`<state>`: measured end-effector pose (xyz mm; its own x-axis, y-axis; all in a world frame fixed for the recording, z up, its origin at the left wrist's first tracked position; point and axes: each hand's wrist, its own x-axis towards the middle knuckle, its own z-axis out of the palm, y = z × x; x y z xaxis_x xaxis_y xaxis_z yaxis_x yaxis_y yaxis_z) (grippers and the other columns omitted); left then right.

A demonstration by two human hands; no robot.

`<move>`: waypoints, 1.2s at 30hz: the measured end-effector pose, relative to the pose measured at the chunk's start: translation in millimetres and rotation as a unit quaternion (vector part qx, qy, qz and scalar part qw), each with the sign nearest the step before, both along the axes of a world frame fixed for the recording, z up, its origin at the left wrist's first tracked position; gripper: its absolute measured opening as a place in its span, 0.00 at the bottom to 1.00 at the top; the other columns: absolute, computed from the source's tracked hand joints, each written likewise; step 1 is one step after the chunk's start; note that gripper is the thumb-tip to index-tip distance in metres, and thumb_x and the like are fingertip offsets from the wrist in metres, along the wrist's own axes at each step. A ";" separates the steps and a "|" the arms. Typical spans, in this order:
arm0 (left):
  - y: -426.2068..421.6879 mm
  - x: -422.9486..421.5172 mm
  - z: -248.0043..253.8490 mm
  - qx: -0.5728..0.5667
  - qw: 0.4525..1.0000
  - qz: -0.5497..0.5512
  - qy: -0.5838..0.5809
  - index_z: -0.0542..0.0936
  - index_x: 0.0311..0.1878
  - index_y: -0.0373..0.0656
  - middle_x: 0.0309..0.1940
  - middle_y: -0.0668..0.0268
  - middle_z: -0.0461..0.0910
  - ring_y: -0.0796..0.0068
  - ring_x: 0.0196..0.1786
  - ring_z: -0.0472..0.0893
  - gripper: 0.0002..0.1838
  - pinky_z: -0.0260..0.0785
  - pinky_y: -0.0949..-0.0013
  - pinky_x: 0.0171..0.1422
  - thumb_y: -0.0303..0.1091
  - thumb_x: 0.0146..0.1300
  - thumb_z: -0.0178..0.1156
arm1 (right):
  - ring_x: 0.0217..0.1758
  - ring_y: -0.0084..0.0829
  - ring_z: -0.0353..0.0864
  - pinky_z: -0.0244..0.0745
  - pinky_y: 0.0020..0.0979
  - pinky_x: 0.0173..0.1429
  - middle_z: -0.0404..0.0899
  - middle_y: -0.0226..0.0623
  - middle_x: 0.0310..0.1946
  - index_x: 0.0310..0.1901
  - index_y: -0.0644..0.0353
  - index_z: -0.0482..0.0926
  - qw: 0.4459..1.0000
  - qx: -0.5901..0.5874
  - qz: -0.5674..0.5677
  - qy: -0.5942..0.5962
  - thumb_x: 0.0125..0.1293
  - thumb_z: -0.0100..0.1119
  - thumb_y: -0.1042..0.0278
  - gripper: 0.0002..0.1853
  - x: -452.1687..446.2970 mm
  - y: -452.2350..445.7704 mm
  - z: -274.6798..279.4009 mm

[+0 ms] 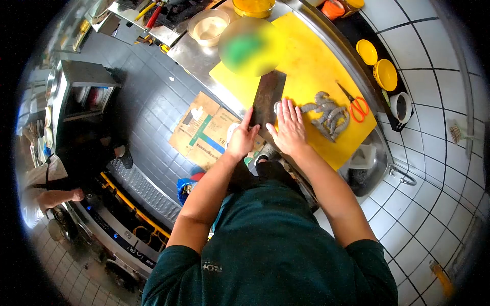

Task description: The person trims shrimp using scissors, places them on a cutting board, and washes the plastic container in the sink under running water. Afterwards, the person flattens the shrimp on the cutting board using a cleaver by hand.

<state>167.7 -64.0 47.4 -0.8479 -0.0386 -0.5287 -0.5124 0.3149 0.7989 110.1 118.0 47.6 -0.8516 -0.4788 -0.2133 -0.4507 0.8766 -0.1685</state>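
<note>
My left hand grips a wide, dark-bladed cleaver, one finger stretched along the blade. The blade lies across the near-left part of a yellow cutting board. Close to its right side, my right hand is flat on the board with fingers extended. A small grey piece, perhaps a shrimp, shows between the blade and my right fingertips. Several grey peeled shrimp lie heaped to the right of that hand. Orange-handled scissors rest beyond them at the board's right edge.
A blurred patch covers the board's far left. Behind stand a clear bowl and a yellow-filled bowl. To the right are yellow lids, a white cup and a sink. Cardboard lies on the floor; another person's arm shows left.
</note>
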 end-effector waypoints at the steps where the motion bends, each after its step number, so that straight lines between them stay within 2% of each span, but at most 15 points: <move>1: -2.1 -2.6 -0.1 -0.004 1.000 -0.009 0.010 0.58 0.78 0.49 0.39 0.39 0.82 0.49 0.44 0.84 0.36 0.75 0.55 0.48 0.33 0.69 0.60 | 0.84 0.45 0.41 0.33 0.46 0.84 0.45 0.55 0.79 0.75 0.70 0.52 1.000 0.001 -0.001 -0.002 0.75 0.43 0.42 0.41 -0.2 -0.4 0.2; 6: -16.8 36.8 -12.9 -0.009 0.995 -0.043 0.084 0.57 0.78 0.53 0.51 0.37 0.80 0.47 0.53 0.83 0.38 0.74 0.57 0.57 0.31 0.68 0.62 | 0.84 0.45 0.41 0.33 0.46 0.84 0.45 0.53 0.79 0.76 0.69 0.52 1.000 0.008 -0.004 -0.012 0.75 0.42 0.42 0.41 -0.8 0.2 1.7; 7: -21.1 48.1 -22.0 -0.045 0.980 -0.060 0.184 0.57 0.79 0.53 0.57 0.37 0.77 0.48 0.56 0.82 0.38 0.73 0.59 0.61 0.30 0.68 0.61 | 0.84 0.45 0.41 0.33 0.46 0.84 0.45 0.53 0.79 0.76 0.69 0.52 1.000 0.009 -0.003 -0.012 0.75 0.42 0.42 0.41 -1.0 0.6 1.8; 10: -46.9 62.5 -11.2 -0.023 0.987 -0.093 0.130 0.56 0.79 0.53 0.60 0.37 0.75 0.48 0.58 0.81 0.38 0.71 0.59 0.62 0.30 0.69 0.61 | 0.84 0.43 0.39 0.30 0.44 0.84 0.44 0.50 0.80 0.76 0.67 0.51 1.000 0.015 0.004 -0.010 0.75 0.40 0.40 0.41 -1.4 3.3 -2.2; 14: -60.9 70.8 12.6 0.029 0.999 -0.003 -0.034 0.55 0.79 0.53 0.27 0.62 0.80 0.73 0.24 0.79 0.37 0.72 0.68 0.30 0.29 0.71 0.59 | 0.83 0.43 0.44 0.38 0.43 0.85 0.50 0.52 0.78 0.75 0.67 0.56 0.998 0.006 -0.008 -0.059 0.77 0.42 0.57 0.31 -15.1 0.7 12.1; 16: -59.6 74.7 2.4 0.087 0.995 0.042 0.000 0.54 0.80 0.54 0.17 0.75 0.69 0.84 0.16 0.67 0.37 0.62 0.73 0.19 0.28 0.72 0.57 | 0.66 0.42 0.72 0.62 0.40 0.75 0.71 0.52 0.66 0.70 0.68 0.64 0.998 0.050 0.038 0.009 0.69 0.48 0.71 0.28 -24.1 4.2 -5.5; 17: -58.7 73.8 2.3 0.069 0.997 0.021 0.011 0.53 0.80 0.54 0.17 0.74 0.69 0.84 0.16 0.68 0.37 0.62 0.73 0.19 0.26 0.72 0.56 | 0.56 0.40 0.77 0.70 0.40 0.67 0.77 0.48 0.59 0.70 0.67 0.64 0.994 0.063 0.057 0.063 0.66 0.49 0.74 0.29 -23.5 5.4 -29.6; 19: -49.4 69.3 6.5 0.097 0.995 0.032 0.005 0.51 0.81 0.55 0.17 0.73 0.69 0.83 0.14 0.67 0.37 0.62 0.73 0.16 0.26 0.73 0.54 | 0.59 0.41 0.79 0.77 0.41 0.61 0.79 0.54 0.54 0.74 0.62 0.59 0.996 0.048 0.057 0.041 0.68 0.47 0.74 0.32 -29.9 -2.0 2.1; 22: -30.2 57.4 33.6 0.110 0.992 0.055 -0.037 0.47 0.81 0.56 0.16 0.70 0.69 0.81 0.12 0.66 0.37 0.61 0.74 0.13 0.27 0.74 0.52 | 0.47 0.45 0.86 0.82 0.42 0.50 0.84 0.52 0.45 0.57 0.63 0.76 0.995 -0.075 -0.055 0.016 0.71 0.43 0.73 0.17 -36.3 7.4 -3.4; 23: -24.7 57.2 33.2 0.118 0.990 0.064 -0.036 0.47 0.81 0.54 0.15 0.71 0.68 0.81 0.12 0.66 0.37 0.60 0.73 0.14 0.28 0.75 0.52 | 0.42 0.39 0.87 0.83 0.39 0.47 0.86 0.47 0.40 0.48 0.63 0.80 0.981 -0.134 -0.141 -0.024 0.70 0.51 0.70 0.10 -31.7 16.4 3.6; 26: -16.8 57.4 35.7 0.112 0.991 0.070 -0.030 0.47 0.81 0.53 0.15 0.72 0.66 0.81 0.12 0.65 0.37 0.60 0.72 0.14 0.29 0.75 0.52 | 0.41 0.32 0.86 0.82 0.33 0.45 0.86 0.43 0.38 0.49 0.61 0.80 0.816 -0.468 -0.330 -0.083 0.66 0.61 0.69 0.11 -0.8 56.5 8.5; 28: -15.1 58.5 30.1 0.127 0.989 0.075 -0.023 0.47 0.81 0.53 0.15 0.72 0.66 0.81 0.12 0.65 0.37 0.61 0.71 0.15 0.30 0.75 0.53 | 0.36 0.27 0.84 0.80 0.27 0.40 0.84 0.35 0.39 0.53 0.60 0.79 0.784 -0.535 -0.315 -0.011 0.65 0.60 0.79 0.14 22.9 110.7 2.5; 32: -12.9 56.4 31.8 0.130 0.989 0.071 -0.017 0.48 0.81 0.52 0.16 0.72 0.66 0.81 0.14 0.67 0.37 0.64 0.72 0.16 0.30 0.75 0.54 | 0.38 0.22 0.83 0.79 0.24 0.40 0.81 0.34 0.38 0.57 0.60 0.78 0.686 -0.464 -0.559 -0.042 0.69 0.56 0.72 0.16 59.2 232.2 44.7; 34: -11.3 54.3 33.4 0.121 0.990 0.068 -0.013 0.49 0.81 0.51 0.16 0.72 0.66 0.81 0.15 0.68 0.36 0.65 0.72 0.17 0.29 0.75 0.54 | 0.37 0.34 0.85 0.78 0.31 0.41 0.84 0.44 0.41 0.60 0.63 0.75 0.665 -0.448 -0.597 -0.013 0.67 0.57 0.71 0.20 65.7 297.4 35.6; 36: -14.1 52.4 22.8 0.154 0.985 0.072 -0.016 0.48 0.81 0.58 0.16 0.70 0.67 0.81 0.13 0.67 0.36 0.64 0.73 0.15 0.28 0.75 0.51 | 0.42 0.42 0.84 0.79 0.36 0.46 0.84 0.47 0.44 0.59 0.64 0.76 0.801 -0.168 -0.553 0.153 0.68 0.58 0.67 0.20 73.8 337.8 0.3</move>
